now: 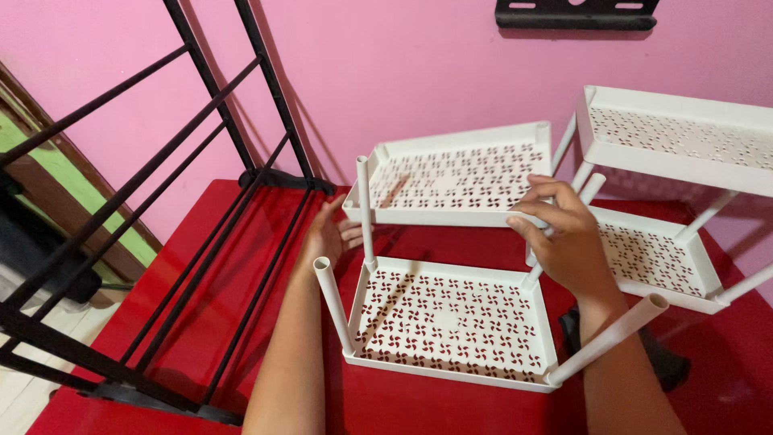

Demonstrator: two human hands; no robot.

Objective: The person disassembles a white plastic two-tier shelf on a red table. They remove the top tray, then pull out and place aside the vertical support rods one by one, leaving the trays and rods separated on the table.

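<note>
A white perforated plastic shelf tray [451, 318] lies on the red table [217, 298] with white tube posts standing at its corners. A second white tray [459, 173] hovers tilted above it. My left hand [326, 234] grips that upper tray's left edge beside an upright post [365, 213]. On its right front edge my right hand [564, 234] holds on, with fingers curled over the rim. Two near posts [332, 302] [612, 334] lean outward with open tops.
A second white two-tier shelf unit [672, 169] stands at the right on the table. A black metal rack frame [161, 209] leans across the left side. A pink wall rises behind, with a black bracket [576, 14] at the top.
</note>
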